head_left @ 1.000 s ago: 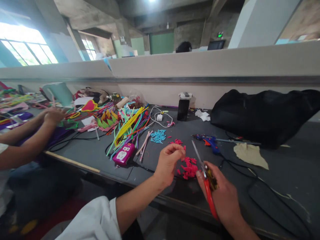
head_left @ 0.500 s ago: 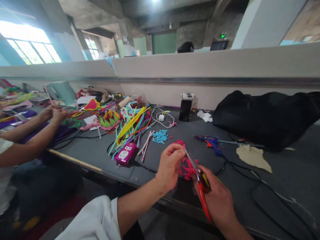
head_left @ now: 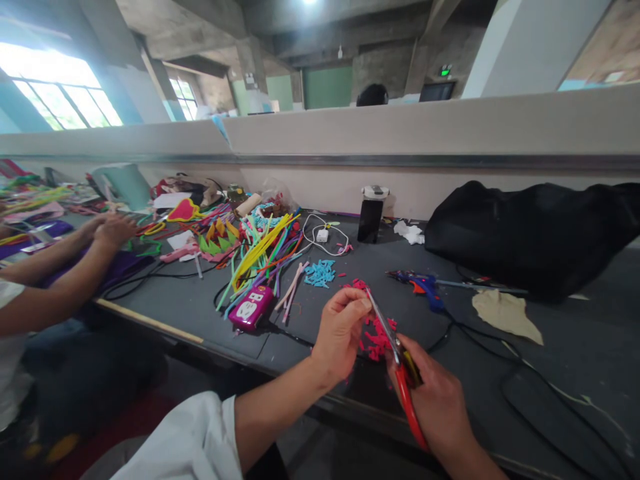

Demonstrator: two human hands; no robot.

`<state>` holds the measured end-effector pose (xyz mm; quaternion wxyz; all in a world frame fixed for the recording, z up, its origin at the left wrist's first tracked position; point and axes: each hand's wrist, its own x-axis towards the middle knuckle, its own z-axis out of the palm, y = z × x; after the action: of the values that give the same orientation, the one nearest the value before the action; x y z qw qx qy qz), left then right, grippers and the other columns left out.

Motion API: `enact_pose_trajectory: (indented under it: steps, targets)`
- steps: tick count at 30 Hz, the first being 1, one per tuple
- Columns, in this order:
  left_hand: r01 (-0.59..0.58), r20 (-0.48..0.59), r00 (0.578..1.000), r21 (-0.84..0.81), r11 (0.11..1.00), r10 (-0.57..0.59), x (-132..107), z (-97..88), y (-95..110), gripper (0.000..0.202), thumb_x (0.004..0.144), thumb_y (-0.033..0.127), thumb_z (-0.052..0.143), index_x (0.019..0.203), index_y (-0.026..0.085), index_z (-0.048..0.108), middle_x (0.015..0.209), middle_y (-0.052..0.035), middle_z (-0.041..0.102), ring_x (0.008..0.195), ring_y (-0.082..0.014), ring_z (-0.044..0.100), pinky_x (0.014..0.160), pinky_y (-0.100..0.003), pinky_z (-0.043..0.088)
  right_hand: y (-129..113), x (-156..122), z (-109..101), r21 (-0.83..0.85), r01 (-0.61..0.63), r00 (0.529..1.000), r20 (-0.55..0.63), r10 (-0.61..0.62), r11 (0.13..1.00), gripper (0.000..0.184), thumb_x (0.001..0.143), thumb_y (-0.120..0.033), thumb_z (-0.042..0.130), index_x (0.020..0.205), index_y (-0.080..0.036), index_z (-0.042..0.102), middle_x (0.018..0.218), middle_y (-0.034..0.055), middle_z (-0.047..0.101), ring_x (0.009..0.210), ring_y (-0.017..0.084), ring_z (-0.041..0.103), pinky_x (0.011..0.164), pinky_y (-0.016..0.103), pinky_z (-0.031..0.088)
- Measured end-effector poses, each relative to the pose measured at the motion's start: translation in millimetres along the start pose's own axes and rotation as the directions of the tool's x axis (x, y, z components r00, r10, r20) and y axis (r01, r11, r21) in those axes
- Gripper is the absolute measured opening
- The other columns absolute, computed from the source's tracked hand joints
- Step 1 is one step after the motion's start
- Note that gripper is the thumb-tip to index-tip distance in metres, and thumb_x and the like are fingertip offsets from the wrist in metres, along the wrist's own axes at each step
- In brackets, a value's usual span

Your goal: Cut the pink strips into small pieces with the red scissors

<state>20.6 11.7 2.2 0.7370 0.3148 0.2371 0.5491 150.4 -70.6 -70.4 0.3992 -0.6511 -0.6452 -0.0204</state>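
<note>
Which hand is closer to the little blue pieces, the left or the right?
Left. The left hand is just on the near side of the blue pieces, slightly right; the right hand, holding the red-handled scissors, is farther right and nearer the camera.

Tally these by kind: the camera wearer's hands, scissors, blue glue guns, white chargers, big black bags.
Wearer's hands: 2 (left hand, right hand)
Scissors: 1 pair
Blue glue gun: 1
White charger: 1
Black bag: 1
Total: 6

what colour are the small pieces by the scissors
The small pieces are pinkish red, clearest in the head view.
</note>
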Motion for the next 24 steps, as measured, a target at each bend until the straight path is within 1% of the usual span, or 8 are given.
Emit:
enact_pose_trajectory:
  steps: [4,8,10,13,16,19,21,24]
  targets:
    - [0.007,0.006,1.000,-0.011,1.000,-0.007,0,0.1,0,0.009,0.068,0.015,0.071,0.071,0.015,0.062,0.067,0.0023,0.057,0.063,-0.0078,0.051,0.064,-0.021,0.041,-4,0,-1,0.034,-0.025,0.999,0.024,0.024,0.999,0.035,0.088,-0.035,0.045,0.110,-0.017,0.065,0.094,0.0041,0.075,0.077,0.018,0.072,0.074,0.027,0.057]
    - [0.000,0.024,1.000,-0.017,1.000,0.001,1,-0.8,1,0.009,0.068,0.016,0.070,0.071,0.015,0.062,0.065,0.0027,0.056,0.062,-0.0077,0.051,0.064,-0.021,0.040,-3,2,-3,0.022,-0.040,0.999,0.030,0.039,0.999,0.034,0.087,-0.036,0.047,0.110,-0.019,0.065,0.092,0.0030,0.075,0.074,0.018,0.072,0.072,0.027,0.057]
    - [0.010,0.057,0.998,-0.018,1.000,-0.009,1,-1.5,2,0.008,0.068,0.017,0.069,0.069,0.016,0.061,0.061,0.0031,0.054,0.060,-0.0082,0.050,0.065,-0.022,0.040,-3,3,-4,0.018,-0.058,0.998,0.002,0.058,0.998,0.033,0.087,-0.038,0.049,0.108,-0.019,0.066,0.090,0.0027,0.075,0.070,0.017,0.071,0.069,0.026,0.056]
    - [0.084,0.136,0.987,0.007,0.996,-0.085,2,-3.4,1,0.006,0.068,0.017,0.067,0.067,0.015,0.061,0.057,0.0035,0.050,0.056,-0.0084,0.047,0.064,-0.024,0.038,-3,7,-11,0.054,-0.086,0.996,-0.027,0.087,0.995,0.032,0.087,-0.039,0.051,0.107,-0.019,0.065,0.089,0.0027,0.074,0.068,0.016,0.071,0.067,0.023,0.055]
    - [0.208,0.212,0.951,0.106,0.972,-0.227,2,-6.4,-2,0.004,0.065,0.016,0.065,0.068,0.015,0.062,0.055,0.0030,0.051,0.053,-0.0081,0.045,0.058,-0.024,0.035,-5,12,-20,0.116,-0.115,0.991,-0.056,0.122,0.987,0.034,0.085,-0.042,0.055,0.109,-0.019,0.064,0.092,0.0039,0.073,0.072,0.016,0.070,0.072,0.025,0.055]
    - [0.310,0.252,0.887,0.298,0.903,-0.387,2,-9.3,-7,0.005,0.062,0.016,0.065,0.066,0.014,0.063,0.057,0.0010,0.055,0.052,-0.0084,0.046,0.054,-0.023,0.032,-5,16,-28,0.171,-0.142,0.983,-0.090,0.159,0.975,0.038,0.083,-0.043,0.059,0.113,-0.020,0.061,0.095,0.0040,0.072,0.075,0.016,0.070,0.075,0.027,0.055]
    - [0.316,0.258,0.857,0.419,0.851,-0.445,2,-10.2,-10,0.006,0.059,0.016,0.065,0.064,0.014,0.064,0.057,0.0007,0.056,0.053,-0.0085,0.046,0.053,-0.023,0.031,-3,17,-29,0.235,-0.143,0.983,-0.081,0.166,0.962,0.039,0.083,-0.041,0.059,0.117,-0.021,0.059,0.095,0.0034,0.071,0.077,0.016,0.069,0.076,0.027,0.055]
    - [0.293,0.249,0.845,0.524,0.799,-0.473,2,-10.2,-15,0.005,0.055,0.017,0.065,0.060,0.015,0.063,0.056,0.0011,0.055,0.054,-0.0094,0.046,0.054,-0.024,0.034,-1,17,-27,0.304,-0.155,0.981,-0.061,0.181,0.940,0.038,0.082,-0.038,0.060,0.117,-0.021,0.059,0.092,0.0032,0.070,0.075,0.016,0.069,0.074,0.028,0.056]
